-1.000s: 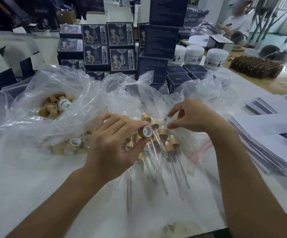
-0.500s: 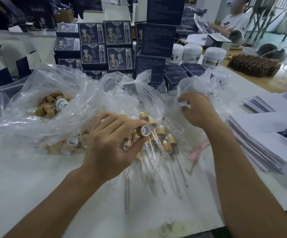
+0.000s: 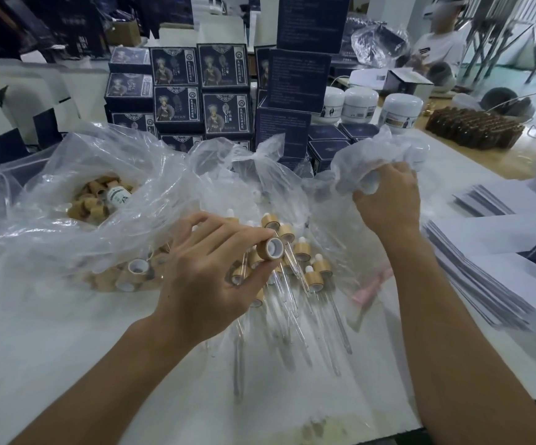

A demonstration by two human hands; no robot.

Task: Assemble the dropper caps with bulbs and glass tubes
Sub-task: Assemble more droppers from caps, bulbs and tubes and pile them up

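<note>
My left hand (image 3: 208, 271) pinches a bamboo-coloured dropper cap (image 3: 272, 248) between thumb and forefinger, its white-lined opening facing up. Below and right of it lies a pile of assembled droppers (image 3: 305, 268) with bamboo caps, white bulbs and long glass tubes (image 3: 334, 319) on clear plastic. My right hand (image 3: 388, 200) reaches into a clear plastic bag (image 3: 356, 162) at the right, its fingers curled into the plastic around something white. A second bag (image 3: 51, 187) at the left holds several loose bamboo caps (image 3: 93, 200); more caps (image 3: 131, 274) lie under its front fold.
Stacked dark blue printed boxes (image 3: 196, 91) stand behind the bags, with white jars (image 3: 359, 104) to their right. White leaflets (image 3: 497, 261) are stacked at the right edge. Brown bottles (image 3: 475, 126) sit far right. A person in a white shirt (image 3: 440, 43) sits beyond.
My right hand has moved from the pile of droppers up and to the right into the plastic bag. My left hand has stayed where it was, holding the cap.
</note>
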